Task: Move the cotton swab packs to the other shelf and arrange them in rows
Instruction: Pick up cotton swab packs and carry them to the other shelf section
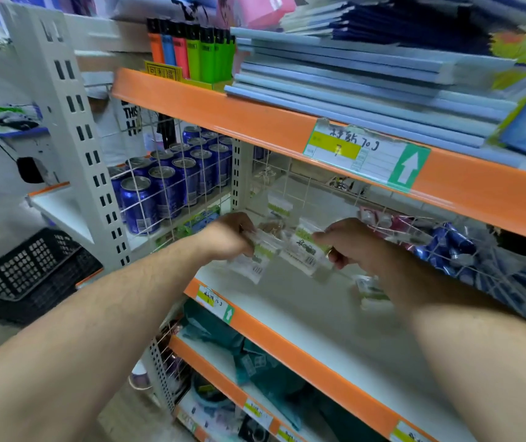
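Our left hand [228, 239] pinches one swab pack [253, 261], our right hand [350, 247] a second pack [304, 250], both above the white shelf [287, 314], probably to carry two at once. A third pack [371, 293] lies nearby.

Both hands reach into the middle shelf [303, 317]. Left hand [226, 237] grips a cotton swab pack [256, 261]; right hand [352, 247] pinches a second pack [304, 250]. A third pack [371, 291] lies on the board near the right wrist. Blue cans [159, 193] stand behind wire mesh, left.

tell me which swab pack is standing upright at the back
The green-topped pack against the rear mesh; the left hand and right hand each hold another in front of it.
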Tool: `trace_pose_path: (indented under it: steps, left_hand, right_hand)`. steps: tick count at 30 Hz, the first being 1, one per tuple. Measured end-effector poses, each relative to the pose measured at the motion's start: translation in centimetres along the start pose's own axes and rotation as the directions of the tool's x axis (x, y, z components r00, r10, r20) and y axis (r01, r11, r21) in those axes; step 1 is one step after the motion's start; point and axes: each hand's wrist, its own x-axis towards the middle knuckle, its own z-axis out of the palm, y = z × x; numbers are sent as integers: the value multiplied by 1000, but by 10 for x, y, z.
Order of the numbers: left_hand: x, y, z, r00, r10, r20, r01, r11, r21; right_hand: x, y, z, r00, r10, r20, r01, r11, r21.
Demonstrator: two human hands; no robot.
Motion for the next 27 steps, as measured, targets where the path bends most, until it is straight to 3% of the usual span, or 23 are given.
trace_pose_path:
  steps: [9,18,27]
  left_hand:
    - [-1,1,-8,999,-31,39,36,992,-124]
    - [4,2,-12,995,-32,98,53,976,-212]
    - [17,4,9,984,40,175,-1,976,-220]
  right_hand:
    - [1,-5,-2,993,-105,60,105,994,-1]
    - [-10,-11,-2,987,-115,113,122,991,-53]
    - [-36,-9,4,988,-84,126,115,959,-258]
